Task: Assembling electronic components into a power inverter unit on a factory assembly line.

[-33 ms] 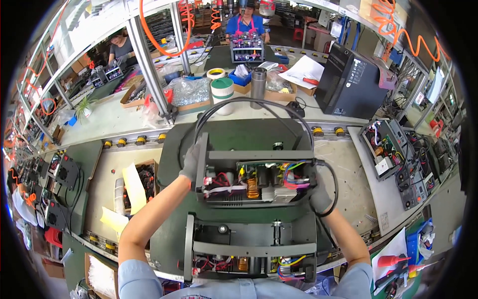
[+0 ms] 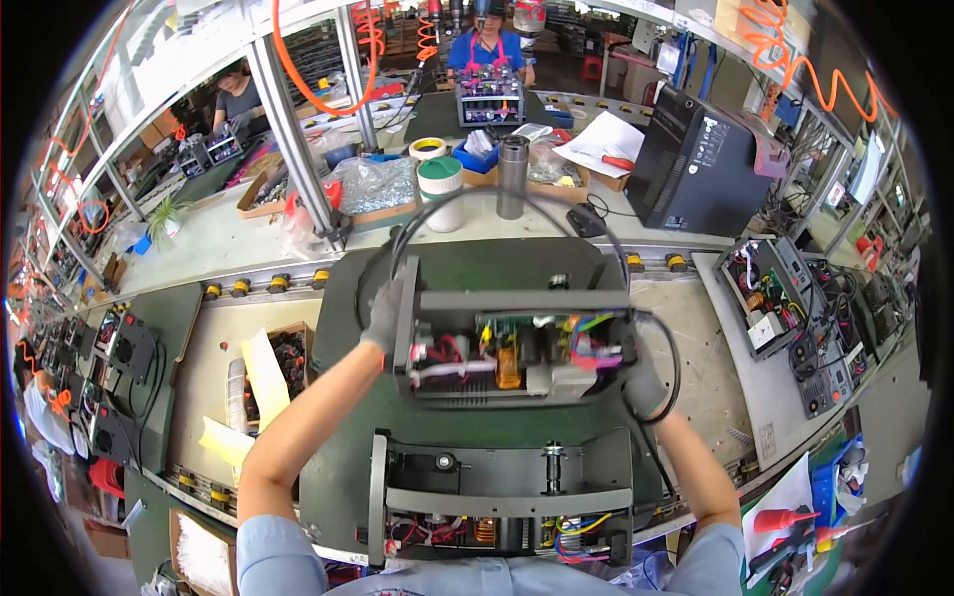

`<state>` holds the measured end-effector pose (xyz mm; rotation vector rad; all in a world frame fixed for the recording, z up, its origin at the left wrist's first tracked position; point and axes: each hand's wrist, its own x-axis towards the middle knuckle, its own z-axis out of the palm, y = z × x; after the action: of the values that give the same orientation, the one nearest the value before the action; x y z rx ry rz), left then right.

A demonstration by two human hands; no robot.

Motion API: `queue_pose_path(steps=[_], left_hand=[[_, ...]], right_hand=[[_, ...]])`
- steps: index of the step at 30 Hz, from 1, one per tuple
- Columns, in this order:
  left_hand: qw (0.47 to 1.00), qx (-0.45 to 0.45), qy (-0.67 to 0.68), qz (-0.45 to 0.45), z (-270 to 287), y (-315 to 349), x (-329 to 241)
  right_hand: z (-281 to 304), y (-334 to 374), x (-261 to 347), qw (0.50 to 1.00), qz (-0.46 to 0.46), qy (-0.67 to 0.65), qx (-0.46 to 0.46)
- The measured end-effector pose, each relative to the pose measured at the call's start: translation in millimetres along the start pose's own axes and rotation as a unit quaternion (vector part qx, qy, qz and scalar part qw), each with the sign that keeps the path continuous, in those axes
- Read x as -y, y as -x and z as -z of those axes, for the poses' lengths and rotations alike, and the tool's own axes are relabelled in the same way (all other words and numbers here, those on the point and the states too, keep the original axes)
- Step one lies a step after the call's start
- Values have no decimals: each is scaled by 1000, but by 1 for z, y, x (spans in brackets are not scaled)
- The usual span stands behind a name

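Observation:
Held between my hands is an open dark metal machine chassis (image 2: 524, 300), blurred slightly, its circuit boards, copper coil and coloured wires showing. My left hand (image 2: 384, 314), in a grey glove, grips its left end plate. At the right end my right hand (image 2: 646, 390), also gloved, holds the lower corner; part of its fingers is hidden behind the chassis and a black cable (image 2: 676, 363). More black cable loops over the far side of the chassis. Nearer to me, a second similar chassis (image 2: 509, 502) lies on the dark green board (image 2: 343, 407).
An open box of small parts (image 2: 290, 372) with yellow paper (image 2: 266, 377) stands left. More machines (image 2: 124, 338) sit far left, others (image 2: 765, 298) at right. Beyond the roller rail are a green-lidded container (image 2: 439, 189), a steel flask (image 2: 512, 177) and a black computer tower (image 2: 696, 164). Two people work farther back.
The held chassis has shifted slightly away from me, with both hands still on it. The nearer chassis has stayed in place on the board.

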<state>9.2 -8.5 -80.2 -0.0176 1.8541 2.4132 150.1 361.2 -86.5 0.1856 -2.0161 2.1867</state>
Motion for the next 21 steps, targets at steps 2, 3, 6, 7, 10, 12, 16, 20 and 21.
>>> queue_pose_path(steps=[2,3,6,7,10,12,16,20,21], left_hand=[[999,2,-46,14,-34,-23,-9],[998,8,-64,24,-60,-38,-5],[884,-112,-439,-117,-26,-105,19],[870,-118,-468,-104,-21,-120,32],[903,-25,-426,-47,-88,-76,12],[856,-4,-514,-63,-62,-72,6],[808,95,-581,-14,-3,-34,-39],[661,60,-746,-60,55,-15,-55],[662,19,-747,-63,50,-10,-66]], right_hand=[[27,-33,0,999,2,44,3],[58,-52,-26,987,136,88,-14],[38,-95,-24,999,7,-43,3],[31,-103,-36,995,46,-90,-24],[99,-78,-38,992,4,94,-87],[124,-79,-40,964,-118,238,-31],[121,-65,-12,963,-259,71,-24],[151,-53,-19,951,-268,-155,21],[168,-49,-27,952,-266,-151,16]])
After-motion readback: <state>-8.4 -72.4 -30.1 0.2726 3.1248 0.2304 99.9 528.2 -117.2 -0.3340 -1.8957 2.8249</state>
